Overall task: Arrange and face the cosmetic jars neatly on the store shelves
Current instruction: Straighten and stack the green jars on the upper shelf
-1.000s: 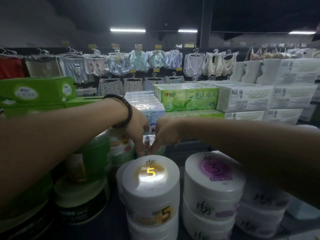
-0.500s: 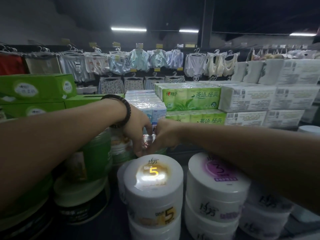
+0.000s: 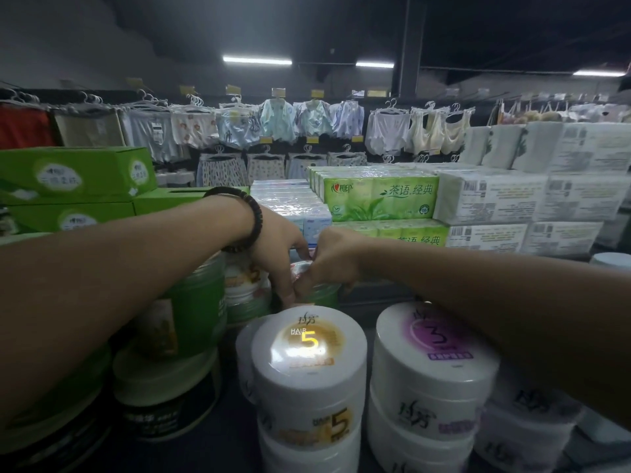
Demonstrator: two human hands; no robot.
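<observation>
The left hand point(image 3: 278, 250) and right hand point(image 3: 329, 264) meet at the back of the shelf point(image 3: 227, 435), each grip clenched round one small green jar point(image 3: 322, 294) just behind the white jar marked 5 point(image 3: 309, 367), their fingers point(image 3: 288, 295) hiding most of it, so its label cannot be read in the dim light.

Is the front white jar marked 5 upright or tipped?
Upright: the jar marked 5 sits level atop its stack, lid facing up, side label reading straight.
</observation>
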